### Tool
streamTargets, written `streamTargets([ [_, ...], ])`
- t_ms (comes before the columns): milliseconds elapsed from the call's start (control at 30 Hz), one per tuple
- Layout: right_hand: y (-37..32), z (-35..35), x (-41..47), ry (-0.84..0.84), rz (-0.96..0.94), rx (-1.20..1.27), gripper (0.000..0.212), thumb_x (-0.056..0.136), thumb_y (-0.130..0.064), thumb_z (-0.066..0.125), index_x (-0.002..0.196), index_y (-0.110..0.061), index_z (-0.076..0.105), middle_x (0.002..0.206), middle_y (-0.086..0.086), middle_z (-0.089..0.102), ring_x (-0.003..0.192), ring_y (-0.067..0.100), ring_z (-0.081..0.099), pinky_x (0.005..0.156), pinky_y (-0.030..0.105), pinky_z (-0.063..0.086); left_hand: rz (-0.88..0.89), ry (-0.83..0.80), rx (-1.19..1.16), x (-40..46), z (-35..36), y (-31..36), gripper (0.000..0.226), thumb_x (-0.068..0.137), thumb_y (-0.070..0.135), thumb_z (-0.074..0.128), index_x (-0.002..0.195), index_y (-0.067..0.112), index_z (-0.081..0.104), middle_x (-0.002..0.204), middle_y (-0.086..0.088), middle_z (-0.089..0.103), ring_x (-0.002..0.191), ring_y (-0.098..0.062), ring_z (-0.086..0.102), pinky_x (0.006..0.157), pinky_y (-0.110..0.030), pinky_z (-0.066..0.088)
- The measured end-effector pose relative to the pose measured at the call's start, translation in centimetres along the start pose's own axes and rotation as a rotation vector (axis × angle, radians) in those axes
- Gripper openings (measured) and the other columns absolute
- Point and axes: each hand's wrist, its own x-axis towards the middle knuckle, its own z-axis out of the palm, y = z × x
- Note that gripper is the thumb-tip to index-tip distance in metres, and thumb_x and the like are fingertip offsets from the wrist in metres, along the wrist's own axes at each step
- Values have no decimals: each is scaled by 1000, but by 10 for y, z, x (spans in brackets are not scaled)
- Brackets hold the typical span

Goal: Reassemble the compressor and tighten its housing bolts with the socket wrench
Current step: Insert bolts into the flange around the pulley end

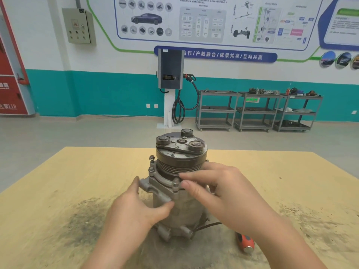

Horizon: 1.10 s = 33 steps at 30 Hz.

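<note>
The compressor (179,183) stands upright near the middle of the bench (58,191), its long axis vertical, with the grooved pulley (180,162) and clutch plate uppermost and the grey body resting on its lugs below. The left hand (136,208) wraps the body from the near left side: its fingers reach up to the flange ear and the thumb presses across the front of the casing, which looks like a steadying grip. The right hand (217,187) comes in from the right at flange height; its thumb and forefinger close on the head of the near bolt (176,184), which stands up out of the housing flange right at the fingertips, so the pinch appears to be turning that bolt in by hand. Two more bolts (151,164) stick up along the far left of the flange, well proud of the metal, so the housing is probably not yet drawn tight. The thing that matters for the next move lies behind the right wrist: an orange-handled tool (245,243) rests on the bench just to the near right of the compressor, partly hidden by the forearm, so only its handle end shows and I cannot tell whether it is the socket wrench. The right hand is plainly the nearer one to it, and would have to let go of the bolt and draw back and down to reach it.
</note>
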Motion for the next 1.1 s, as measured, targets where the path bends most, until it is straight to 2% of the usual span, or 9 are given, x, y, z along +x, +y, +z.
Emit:
streamTargets([
  [100, 1, -6, -1, 170, 11, 238, 22, 91, -40, 62, 109, -36, 72, 67, -22, 58, 66, 2, 53, 63, 14, 39, -92, -9, -121, 8, -23, -15, 101, 60, 61, 81, 145, 25, 39, 61, 4, 46, 58, -7, 48, 50, -25, 35],
  [200, 1, -11, 1, 195, 68, 407, 11, 87, -28, 68, 93, -31, 77, 69, -20, 67, 60, 1, 56, 57, 13, 41, -204, -144, -950, 9, -46, -18, 39, 87, 38, 67, 106, 6, 57, 51, 6, 32, 38, -8, 29, 34, -17, 25],
  [267, -5, -9, -1, 185, 85, 482, 8, 85, -28, 69, 85, -31, 76, 72, -9, 71, 61, 5, 58, 59, 20, 47, -235, -235, -1527, 2, -59, 2, 24, 70, 18, 69, 84, 5, 55, 54, 2, 38, 39, -10, 39, 32, -19, 34],
  [333, -14, -3, -3, 175, 60, 514, 7, 84, -30, 72, 88, -35, 73, 73, -7, 70, 62, 8, 59, 60, 22, 48, -133, -184, -1687, -11, -61, 20, 9, 72, 13, 59, 78, 9, 55, 61, -3, 57, 50, -16, 62, 42, -24, 52],
  [500, -38, 17, -11, 107, -29, 632, 28, 69, -45, 75, 95, -37, 67, 76, -14, 70, 69, 4, 65, 66, 19, 51, 65, -71, -1637, -48, -20, 53, 11, 85, 20, 40, 84, 11, 47, 106, -14, 75, 96, -23, 73, 78, -39, 57],
  [667, -34, 12, -5, 123, 74, 848, 17, 75, -19, 78, 86, -32, 74, 70, -8, 72, 57, 3, 63, 57, 17, 49, 273, 68, -1407, -48, 3, 42, 23, 79, 50, 74, 87, 34, 60, 128, 0, 67, 115, -18, 65, 85, -28, 56],
  [833, 7, -16, 9, 320, 189, 635, 27, 89, -9, 66, 88, -35, 73, 71, -14, 73, 63, -1, 64, 61, 12, 49, 199, 208, -743, -33, 20, 27, 120, 43, 66, 78, 143, 51, 13, 134, 50, 20, 119, 27, 29, 105, -13, 24],
  [933, 27, -9, 14, 291, 294, 584, 20, 87, -8, 69, 89, -27, 72, 72, -8, 74, 63, 8, 68, 64, 19, 53, 102, 96, -629, -21, 31, 16, 136, 43, 63, 76, 154, 41, 1, 133, 49, 18, 129, 11, 32, 110, -25, 28],
  [1100, 36, 8, 19, 228, 321, 584, 13, 79, -10, 77, 81, -22, 71, 74, -4, 74, 67, 11, 70, 64, 24, 54, 58, 66, -614, -11, 29, 0, 121, 38, 62, 79, 148, 40, 35, 132, 28, 52, 128, -4, 49, 105, -31, 39],
])
